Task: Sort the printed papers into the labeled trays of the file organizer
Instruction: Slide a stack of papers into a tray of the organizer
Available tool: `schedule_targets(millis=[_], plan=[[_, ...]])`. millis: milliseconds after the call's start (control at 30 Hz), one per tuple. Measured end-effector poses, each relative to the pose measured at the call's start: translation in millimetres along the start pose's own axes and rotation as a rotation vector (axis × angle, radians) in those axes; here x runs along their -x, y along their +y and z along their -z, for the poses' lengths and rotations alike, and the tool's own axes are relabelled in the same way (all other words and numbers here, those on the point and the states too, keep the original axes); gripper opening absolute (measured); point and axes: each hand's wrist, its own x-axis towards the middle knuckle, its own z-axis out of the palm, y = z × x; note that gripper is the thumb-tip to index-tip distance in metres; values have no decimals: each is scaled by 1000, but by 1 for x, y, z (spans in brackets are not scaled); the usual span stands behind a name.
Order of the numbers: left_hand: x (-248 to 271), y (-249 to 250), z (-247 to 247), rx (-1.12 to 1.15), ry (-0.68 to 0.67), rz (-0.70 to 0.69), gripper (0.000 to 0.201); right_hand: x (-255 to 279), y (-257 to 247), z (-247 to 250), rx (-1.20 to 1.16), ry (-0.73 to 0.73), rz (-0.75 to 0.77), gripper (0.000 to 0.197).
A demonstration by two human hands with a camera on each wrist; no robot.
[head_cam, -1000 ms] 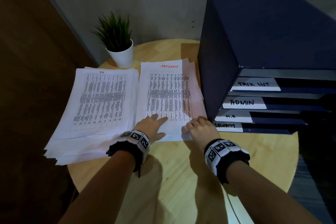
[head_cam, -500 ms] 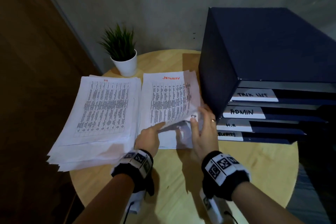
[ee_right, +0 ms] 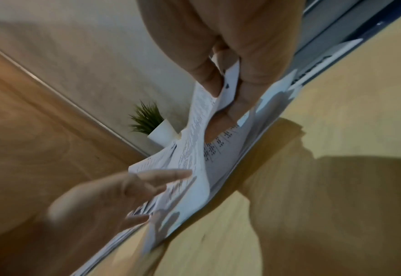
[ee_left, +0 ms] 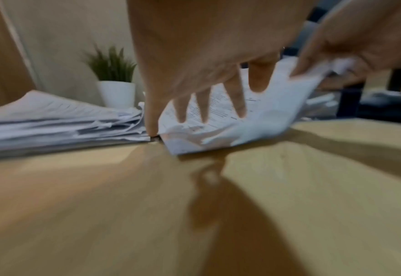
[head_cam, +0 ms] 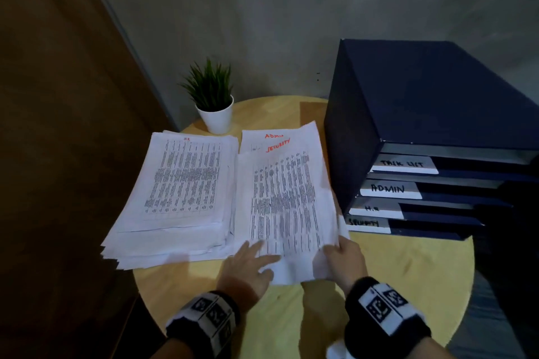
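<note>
My right hand (head_cam: 339, 253) pinches the near right corner of the sheet headed SECURITY (head_cam: 284, 201) and holds it lifted off the right stack; the pinch shows in the right wrist view (ee_right: 227, 89). Under it a sheet headed ADMIN (head_cam: 272, 136) shows at the top. My left hand (head_cam: 253, 256) lies with straight spread fingers on the sheet's near left edge (ee_left: 208, 112). A thick stack headed HR (head_cam: 180, 183) lies to the left. The dark blue file organizer (head_cam: 423, 114) stands at right, its trays labeled TASK LIST (head_cam: 404, 164), ADMIN (head_cam: 389, 189), HR (head_cam: 373, 208) and SECURITY (head_cam: 364, 223).
A small potted plant (head_cam: 214, 102) in a white pot stands behind the stacks near the wall. The round wooden table (head_cam: 393, 271) has bare wood in front of the organizer and near my wrists. A brown door (head_cam: 58, 125) is at left.
My right hand has gone from resting on the stack's corner to pinching the SECURITY sheet and lifting it, which uncovers the ADMIN heading. My left hand slid nearer, fingers now spread.
</note>
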Motion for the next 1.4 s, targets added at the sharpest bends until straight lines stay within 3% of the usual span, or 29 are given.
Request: schedule_targets(millis=[100,300,367,400,533,600,733,867,967,1033,1200,1300,1400], plan=[[1,-5,7,371,175,132,45,13,22,4,-35,-31,-35,16],[-14,-6,19,675,141,459,69,20,43,18,-81,-167,-120,32],[-20,-9,17,726,110,469,67,18,41,18,49,-83,-97,15],[-20,-10,17,723,112,466,62,18,38,18,157,-25,-60,16],[-17,-8,18,642,135,387,52,14,19,22,481,164,48,42],[-11,-6,21,617,132,337,55,5,13,23,589,147,12,49],[-5,-4,25,588,138,246,60,-8,7,19,364,-82,-34,55],[-4,-11,23,626,172,257,60,-12,3,17,282,-86,-57,52],[4,-11,29,640,192,266,53,-17,4,21,214,-60,-80,38],[10,-11,35,624,166,279,51,-18,6,27,125,-105,-96,27],[18,-31,31,640,161,229,53,-6,13,35,-111,-218,-103,23],[23,-45,24,820,156,174,55,4,15,36,-299,-280,-90,35],[35,-44,32,1006,143,155,53,13,13,36,-341,-353,-36,32]])
